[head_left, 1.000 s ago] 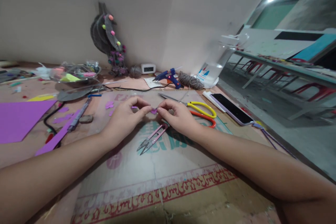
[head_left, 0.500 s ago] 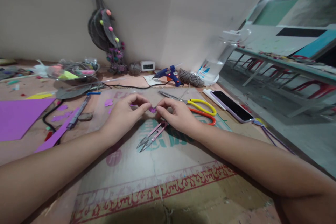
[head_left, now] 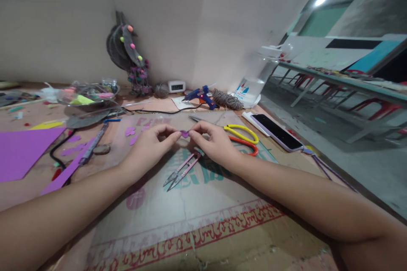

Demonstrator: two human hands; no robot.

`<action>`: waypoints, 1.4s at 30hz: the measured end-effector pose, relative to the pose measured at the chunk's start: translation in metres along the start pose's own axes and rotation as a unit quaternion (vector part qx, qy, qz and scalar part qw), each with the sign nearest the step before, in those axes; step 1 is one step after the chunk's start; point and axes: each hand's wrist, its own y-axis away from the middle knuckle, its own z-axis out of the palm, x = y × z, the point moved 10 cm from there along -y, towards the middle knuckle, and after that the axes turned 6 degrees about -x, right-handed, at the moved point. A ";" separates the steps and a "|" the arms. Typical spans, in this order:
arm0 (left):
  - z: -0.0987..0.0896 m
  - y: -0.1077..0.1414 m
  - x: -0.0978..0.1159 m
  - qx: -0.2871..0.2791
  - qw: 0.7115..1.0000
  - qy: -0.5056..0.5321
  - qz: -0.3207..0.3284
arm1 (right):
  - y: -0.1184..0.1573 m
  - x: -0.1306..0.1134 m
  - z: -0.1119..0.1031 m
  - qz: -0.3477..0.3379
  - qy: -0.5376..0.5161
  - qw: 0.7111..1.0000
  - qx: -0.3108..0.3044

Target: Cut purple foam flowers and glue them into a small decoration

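Between the fingertips of both hands is a small purple cut-out piece, held just above the cardboard sheet. My left hand pinches its left side with thumb and forefinger. My right hand pinches the right side the same way. Below the hands lie pink thread snips, blades toward the lower left. Scissors with one yellow and one red handle lie partly behind my right hand. Purple flower-like cut-outs rest beside my left hand.
A purple sheet, a pen and a small stone lie left. Behind are a bowl of craft bits, a small clock, a blue glue gun, grey yarn and a water jug. A phone lies right.
The camera view has tilted slightly upward, so the background sits lower. Both hands still pinch the purple piece, which appears turned a little between the fingertips.
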 end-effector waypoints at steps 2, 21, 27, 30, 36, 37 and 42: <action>0.001 0.000 -0.002 -0.004 1.000 -0.002 -0.009 | 0.000 0.002 0.001 0.005 -0.009 1.000 -0.004; 0.001 0.002 -0.001 -0.003 1.000 -0.015 -0.005 | -0.003 0.008 0.004 0.003 -0.031 0.999 -0.021; 0.001 0.003 0.006 -0.001 1.000 -0.028 0.003 | -0.003 0.002 0.005 -0.028 -0.004 0.999 -0.018; 0.002 0.004 0.008 -0.002 0.999 -0.039 0.007 | -0.003 -0.003 0.008 -0.046 0.032 0.998 -0.028; 0.001 0.003 0.004 -0.001 1.000 -0.019 0.000 | -0.003 0.003 0.008 -0.011 -0.019 0.999 -0.029; 0.001 0.003 0.003 -0.003 1.000 -0.015 0.001 | -0.003 0.004 0.007 -0.004 -0.024 0.999 -0.024; 0.007 0.000 0.002 -0.025 1.000 0.001 0.014 | -0.003 0.004 0.002 -0.013 -0.014 1.000 -0.002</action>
